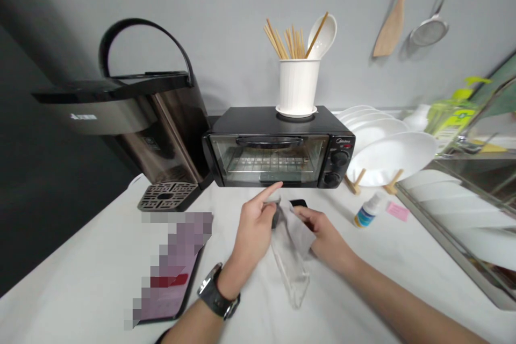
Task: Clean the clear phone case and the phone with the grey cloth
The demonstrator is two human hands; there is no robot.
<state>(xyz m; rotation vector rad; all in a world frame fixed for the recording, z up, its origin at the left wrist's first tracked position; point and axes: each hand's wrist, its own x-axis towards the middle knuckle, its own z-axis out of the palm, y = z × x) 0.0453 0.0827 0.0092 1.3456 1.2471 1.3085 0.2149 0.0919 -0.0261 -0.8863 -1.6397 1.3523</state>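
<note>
Over the white counter, both of my hands meet on a clear, elongated object that reaches back toward me. My left hand, with a watch on its wrist, pinches the object's dark far end, and its index finger points at the toaster oven. My right hand is closed on a white cloth pressed against the clear object. A small black item lies just beyond the hands.
A black toaster oven stands ahead with a white utensil holder on top. A dark water dispenser is at left and a tablet lies flat. At right are a small bottle, a pink note, racked plates and a sink.
</note>
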